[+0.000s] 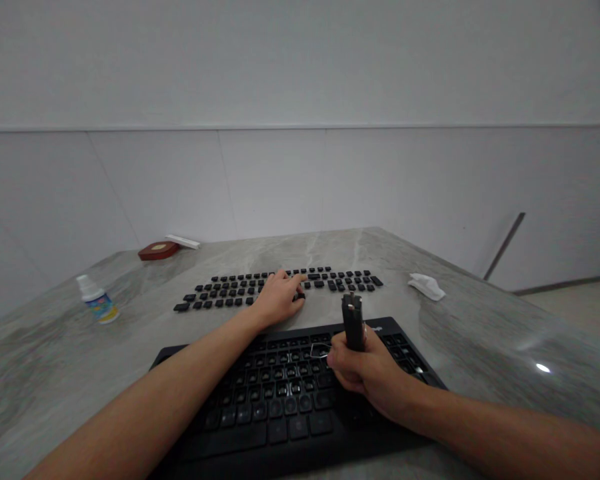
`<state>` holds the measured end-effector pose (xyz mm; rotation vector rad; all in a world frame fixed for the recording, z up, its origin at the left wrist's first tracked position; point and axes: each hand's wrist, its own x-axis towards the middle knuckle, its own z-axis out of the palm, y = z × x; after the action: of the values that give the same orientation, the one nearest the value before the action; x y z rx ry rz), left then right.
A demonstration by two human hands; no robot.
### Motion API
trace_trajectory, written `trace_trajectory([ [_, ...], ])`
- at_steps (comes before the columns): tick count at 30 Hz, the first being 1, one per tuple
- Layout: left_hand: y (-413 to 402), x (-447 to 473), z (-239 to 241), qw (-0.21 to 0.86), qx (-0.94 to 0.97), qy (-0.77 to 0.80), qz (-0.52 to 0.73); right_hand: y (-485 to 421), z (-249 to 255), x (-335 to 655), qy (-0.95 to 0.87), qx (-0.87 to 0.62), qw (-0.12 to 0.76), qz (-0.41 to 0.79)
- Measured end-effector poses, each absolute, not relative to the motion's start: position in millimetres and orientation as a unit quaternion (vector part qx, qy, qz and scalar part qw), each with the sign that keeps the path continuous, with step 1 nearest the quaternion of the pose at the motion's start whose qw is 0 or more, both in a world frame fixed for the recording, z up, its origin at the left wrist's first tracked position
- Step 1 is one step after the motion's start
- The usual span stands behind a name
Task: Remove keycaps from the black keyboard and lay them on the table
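Observation:
My left hand [279, 299] reaches over rows of loose black keycaps [225, 293] laid out on the table. Its thumb and fingers close around a dark keycap [301, 296] at the edge of the rows. In front of me lies a black keyboard [245, 437]. Many of its upper keys are bare, while keycaps still sit on its lower rows. Above the keyboard's right half, my right hand [363, 367] is wrapped around a black keycap puller [353, 323], held upright. A thin wire loop [320, 350] sticks out to the left of that fist.
A white spray bottle [97, 300] with a blue and yellow label stands at the left. Farther back lie a reddish-brown case [159, 251] and a white strip [183, 241]. A crumpled white tissue [427, 287] is at the right. A wall [280, 180] rises behind the marbled table [480, 353].

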<state>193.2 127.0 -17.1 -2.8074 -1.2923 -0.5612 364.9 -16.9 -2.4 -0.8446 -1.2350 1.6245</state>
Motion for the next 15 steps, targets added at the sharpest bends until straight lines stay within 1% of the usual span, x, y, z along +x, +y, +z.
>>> trace_trajectory([
  [15, 128.0, 192.1, -18.9, 0.001, -0.897, -0.403, -0.182, -15.9, -1.5, 364.6, -0.495, -0.347, 0.448, 0.658],
])
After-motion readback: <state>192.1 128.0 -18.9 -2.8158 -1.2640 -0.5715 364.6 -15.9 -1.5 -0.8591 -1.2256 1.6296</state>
